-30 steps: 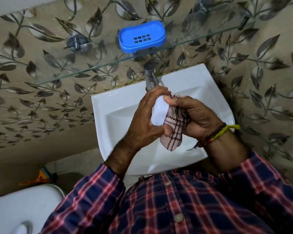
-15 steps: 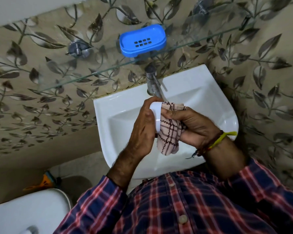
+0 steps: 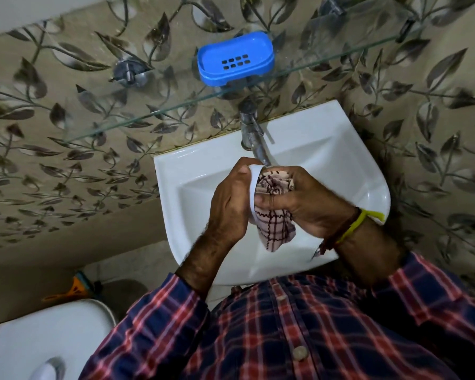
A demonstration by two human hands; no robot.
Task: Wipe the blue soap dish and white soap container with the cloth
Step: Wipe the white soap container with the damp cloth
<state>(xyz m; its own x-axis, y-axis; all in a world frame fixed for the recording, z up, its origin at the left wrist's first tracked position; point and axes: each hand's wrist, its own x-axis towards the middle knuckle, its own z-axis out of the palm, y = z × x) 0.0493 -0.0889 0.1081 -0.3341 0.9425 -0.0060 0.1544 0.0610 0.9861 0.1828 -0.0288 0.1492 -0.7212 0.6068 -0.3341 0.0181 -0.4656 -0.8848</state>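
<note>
White plastic shows as only a thin curved edge of the white soap container (image 3: 253, 187), because my left hand (image 3: 231, 204) has its fingers clamped around it over the white ceramic basin (image 3: 192, 193), just below the metal tap (image 3: 254, 138). My right hand (image 3: 307, 204) has its fingers closed on the pale checked cloth (image 3: 274, 212), bunched and pressed against the container, with a loose corner hanging down toward the basin. Up on the clear glass shelf (image 3: 99, 105) against the leaf-patterned wall, the blue plastic soap dish (image 3: 235, 61) sits apart from both hands.
</note>
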